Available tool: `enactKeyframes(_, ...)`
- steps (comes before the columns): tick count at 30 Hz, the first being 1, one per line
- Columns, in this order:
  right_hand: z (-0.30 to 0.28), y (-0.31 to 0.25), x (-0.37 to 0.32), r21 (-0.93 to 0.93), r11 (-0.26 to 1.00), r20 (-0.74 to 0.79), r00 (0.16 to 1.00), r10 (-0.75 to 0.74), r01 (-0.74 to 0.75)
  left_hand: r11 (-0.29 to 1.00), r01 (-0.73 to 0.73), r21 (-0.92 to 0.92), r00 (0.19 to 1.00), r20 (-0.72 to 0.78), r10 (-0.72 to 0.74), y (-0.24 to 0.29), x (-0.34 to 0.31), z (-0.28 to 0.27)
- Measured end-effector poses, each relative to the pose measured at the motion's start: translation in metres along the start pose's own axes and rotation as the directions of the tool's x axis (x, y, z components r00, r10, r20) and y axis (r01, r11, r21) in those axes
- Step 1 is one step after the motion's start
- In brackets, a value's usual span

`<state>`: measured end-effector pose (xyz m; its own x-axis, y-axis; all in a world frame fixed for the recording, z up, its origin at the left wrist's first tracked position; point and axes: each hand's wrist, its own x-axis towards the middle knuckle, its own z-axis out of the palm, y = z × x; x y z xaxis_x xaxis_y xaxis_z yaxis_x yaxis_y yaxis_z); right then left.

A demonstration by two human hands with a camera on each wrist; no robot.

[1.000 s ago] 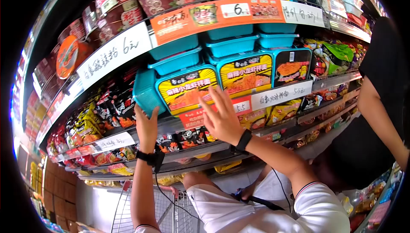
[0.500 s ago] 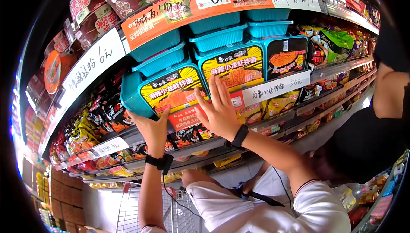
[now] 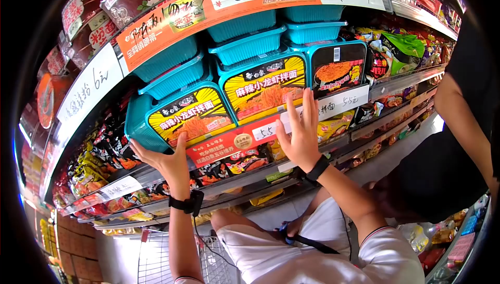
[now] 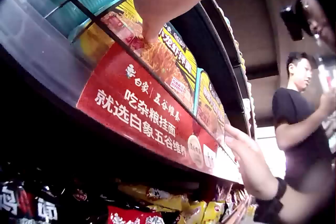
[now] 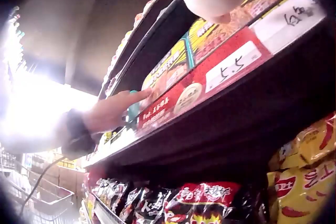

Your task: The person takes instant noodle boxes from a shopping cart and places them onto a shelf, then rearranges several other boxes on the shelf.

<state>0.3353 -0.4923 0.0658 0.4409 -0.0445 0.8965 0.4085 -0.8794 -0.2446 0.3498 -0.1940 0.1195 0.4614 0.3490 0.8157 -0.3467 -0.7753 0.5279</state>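
Teal boxes of instant noodles stand in a row on the shelf, among them a left noodle box [image 3: 192, 117] and a middle noodle box [image 3: 265, 89] with yellow crayfish-noodle labels. My left hand [image 3: 171, 167] is at the left box's lower left corner, its thumb up against the label and its fingers spread along a teal tub [image 3: 141, 122] at the side. In the left wrist view the thumb lies over the front of that noodle box [image 4: 170, 58]. My right hand [image 3: 302, 141] has straight, spread fingers, with fingertips at the middle box's lower right corner, over the price strip [image 3: 258, 134].
A black-labelled noodle box [image 3: 338, 70] stands farther right, with upside-down teal tubs [image 3: 250, 47] stacked behind. Maroon noodle bowls [image 3: 133, 3] fill the shelf above. Noodle packets [image 3: 86, 172] lie lower left. A shopping cart [image 3: 156, 258] is below; another person [image 3: 463, 112] stands at right.
My left hand has shifted from the tub's side so its thumb lies on the left box's label. My right hand has moved right, from between the boxes to the middle box's right corner.
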Motion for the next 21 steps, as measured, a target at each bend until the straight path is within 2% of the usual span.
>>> enactKeyframes(5,0.001,0.007,0.0,-0.025,1.0,0.049,0.999,0.012,-0.011,1.0,0.009,-0.002,1.0,0.024,-0.009,0.003,-0.004,0.005)
enactKeyframes(8,0.002,0.006,0.001,-0.01,1.0,0.045,0.999,0.012,-0.011,0.974,-0.121,0.193,0.993,0.015,0.12,-0.002,-0.006,0.009)
enactKeyframes(16,-0.004,-0.002,0.005,-0.003,1.0,0.129,0.992,0.002,-0.001,0.992,-0.085,0.09,0.996,0.041,0.081,-0.012,-0.006,0.001)
enactKeyframes(20,-0.003,0.009,0.013,0.215,0.973,-0.058,0.993,0.102,-0.088,0.998,-0.04,0.041,0.998,0.049,0.038,-0.005,0.0,-0.005)
enactKeyframes(21,-0.009,0.007,0.02,0.256,0.953,-0.037,0.983,0.179,-0.164,0.997,-0.068,0.033,0.997,0.037,0.066,0.001,0.003,-0.005)
